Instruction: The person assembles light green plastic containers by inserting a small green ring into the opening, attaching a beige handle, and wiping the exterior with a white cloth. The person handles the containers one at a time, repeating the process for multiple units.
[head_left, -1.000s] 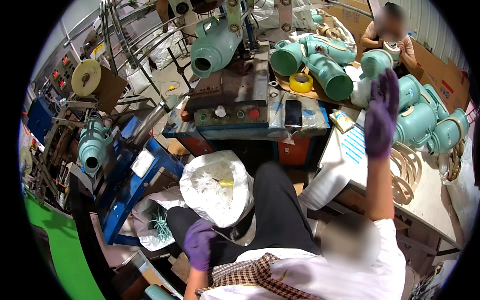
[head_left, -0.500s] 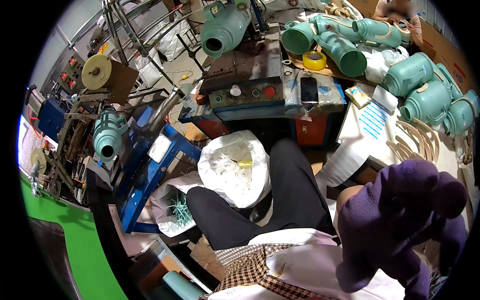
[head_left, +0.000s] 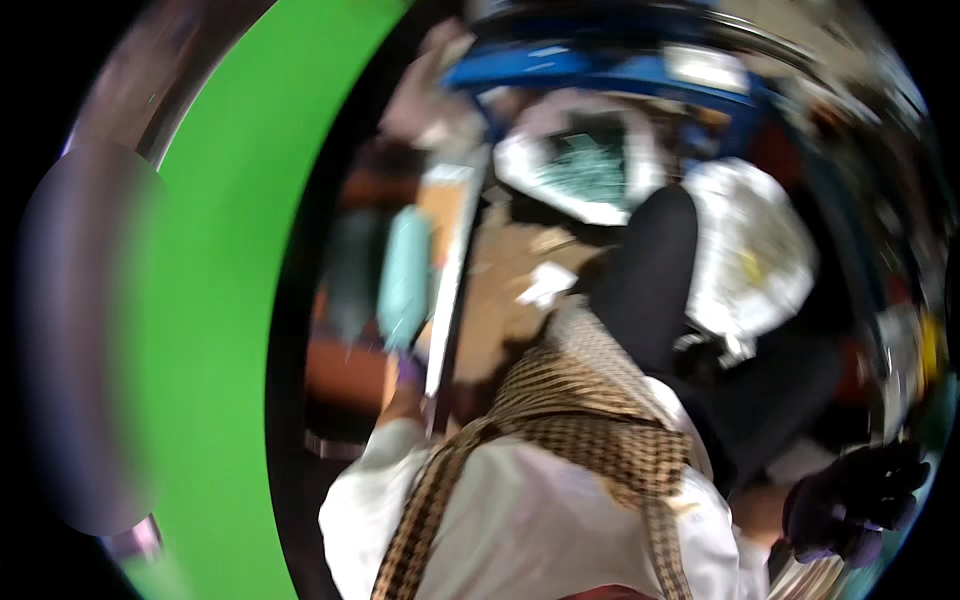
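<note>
The view is smeared by motion. My left hand (head_left: 408, 372), in a purple glove, is at the near end of a long teal flask body (head_left: 405, 270). Its fingers are blurred and partly hidden, so whether they grip the flask cannot be made out. A second, darker green cylinder (head_left: 352, 275) lies beside it, left of a pale metal edge (head_left: 445, 290). At the lower right, my right hand (head_left: 855, 505) wears a purple glove, its fingers apart with nothing seen in them.
A white sack of teal scraps (head_left: 590, 170) stands beyond my knees, and another white sack (head_left: 750, 250) holds pale pieces. A blue metal frame (head_left: 610, 75) crosses the far side. Green flooring (head_left: 230, 300) curves along the left, past a black edge.
My view has swung left and down, taking the workbench and most flasks out of sight. My left hand has come into view by the teal flask body. My right hand now appears smaller, lower right.
</note>
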